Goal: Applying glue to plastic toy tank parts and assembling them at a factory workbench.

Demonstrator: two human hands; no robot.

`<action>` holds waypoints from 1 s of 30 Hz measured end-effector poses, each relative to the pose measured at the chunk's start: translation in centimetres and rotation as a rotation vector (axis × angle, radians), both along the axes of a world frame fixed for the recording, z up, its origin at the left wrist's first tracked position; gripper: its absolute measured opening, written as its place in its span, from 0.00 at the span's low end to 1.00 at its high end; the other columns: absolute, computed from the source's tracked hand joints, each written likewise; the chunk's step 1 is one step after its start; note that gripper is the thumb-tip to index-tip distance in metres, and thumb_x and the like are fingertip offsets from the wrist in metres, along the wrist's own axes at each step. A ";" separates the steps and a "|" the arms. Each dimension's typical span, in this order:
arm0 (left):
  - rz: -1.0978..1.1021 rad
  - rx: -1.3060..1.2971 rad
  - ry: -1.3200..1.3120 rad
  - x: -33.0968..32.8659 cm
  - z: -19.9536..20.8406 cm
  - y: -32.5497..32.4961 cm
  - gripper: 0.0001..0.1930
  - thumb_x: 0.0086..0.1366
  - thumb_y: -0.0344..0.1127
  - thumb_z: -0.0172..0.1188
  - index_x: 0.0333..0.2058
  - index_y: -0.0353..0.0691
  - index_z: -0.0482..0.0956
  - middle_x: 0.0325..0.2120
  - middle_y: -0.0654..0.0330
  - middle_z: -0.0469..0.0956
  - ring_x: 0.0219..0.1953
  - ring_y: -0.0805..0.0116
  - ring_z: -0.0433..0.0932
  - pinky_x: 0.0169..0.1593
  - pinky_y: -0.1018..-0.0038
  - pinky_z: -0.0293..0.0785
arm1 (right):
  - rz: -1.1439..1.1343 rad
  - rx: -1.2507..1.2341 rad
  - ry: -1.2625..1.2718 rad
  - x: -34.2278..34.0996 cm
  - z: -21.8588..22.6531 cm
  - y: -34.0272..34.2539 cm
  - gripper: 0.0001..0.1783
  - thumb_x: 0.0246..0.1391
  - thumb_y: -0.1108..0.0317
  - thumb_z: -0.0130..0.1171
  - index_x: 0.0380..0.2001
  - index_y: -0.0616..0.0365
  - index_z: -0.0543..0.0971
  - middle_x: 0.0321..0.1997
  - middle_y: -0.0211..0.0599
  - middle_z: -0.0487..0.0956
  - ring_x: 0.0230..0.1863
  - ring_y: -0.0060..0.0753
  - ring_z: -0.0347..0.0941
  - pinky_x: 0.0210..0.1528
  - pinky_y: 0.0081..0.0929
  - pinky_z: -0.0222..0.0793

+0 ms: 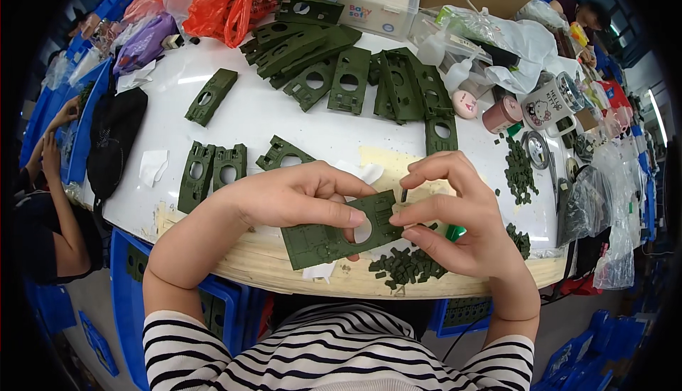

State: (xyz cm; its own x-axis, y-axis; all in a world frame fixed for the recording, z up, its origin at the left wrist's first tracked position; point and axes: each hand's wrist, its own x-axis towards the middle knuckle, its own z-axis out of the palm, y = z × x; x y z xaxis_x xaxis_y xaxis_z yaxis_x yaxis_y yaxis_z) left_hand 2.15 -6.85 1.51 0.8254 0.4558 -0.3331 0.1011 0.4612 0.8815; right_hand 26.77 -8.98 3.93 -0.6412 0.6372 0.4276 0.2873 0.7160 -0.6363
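Observation:
My left hand grips a dark green plastic tank-hull part with a large round hole, its thumb lying on the upper face beside the hole. At the part's right end, my right hand has thumb and forefinger brought close together at the edge. A small dark piece shows by its fingertips; what exactly the fingers pinch is too small to make out. Below that hand lies a heap of small dark green blocks on the table's wooden front edge. Three similar hull parts, one of them this hull part, lie beyond my left arm.
More hull parts are piled at the back, near a red plastic bag and a clear box. Right of them stand a pink jar and a white mug. A black cap lies left; blue crates stand below.

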 end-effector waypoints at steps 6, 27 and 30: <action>0.048 -0.008 -0.066 -0.1 0.4 0.0 0.23 0.62 0.29 0.54 0.55 0.26 0.66 0.37 0.53 0.80 0.35 0.64 0.82 0.39 0.77 0.77 | 0.004 0.214 -0.069 -0.1 0.3 0.0 0.15 0.34 0.72 0.69 0.32 0.48 0.83 0.40 0.35 0.72 0.43 0.41 0.68 0.44 0.36 0.64; 0.024 0.077 -0.085 0.1 0.3 -0.3 0.24 0.66 0.37 0.55 0.56 0.29 0.65 0.30 0.57 0.81 0.31 0.76 0.79 0.35 0.82 0.74 | 0.013 0.133 -0.065 -0.2 -0.2 -0.1 0.15 0.32 0.73 0.70 0.29 0.49 0.81 0.38 0.32 0.72 0.41 0.40 0.66 0.44 0.34 0.64; 0.020 0.085 -0.072 0.0 0.2 -0.2 0.24 0.66 0.37 0.54 0.56 0.29 0.64 0.31 0.56 0.81 0.32 0.76 0.79 0.35 0.83 0.74 | 0.010 0.147 -0.055 -0.2 -0.3 -0.2 0.15 0.33 0.73 0.69 0.30 0.49 0.81 0.38 0.32 0.72 0.41 0.40 0.66 0.44 0.34 0.64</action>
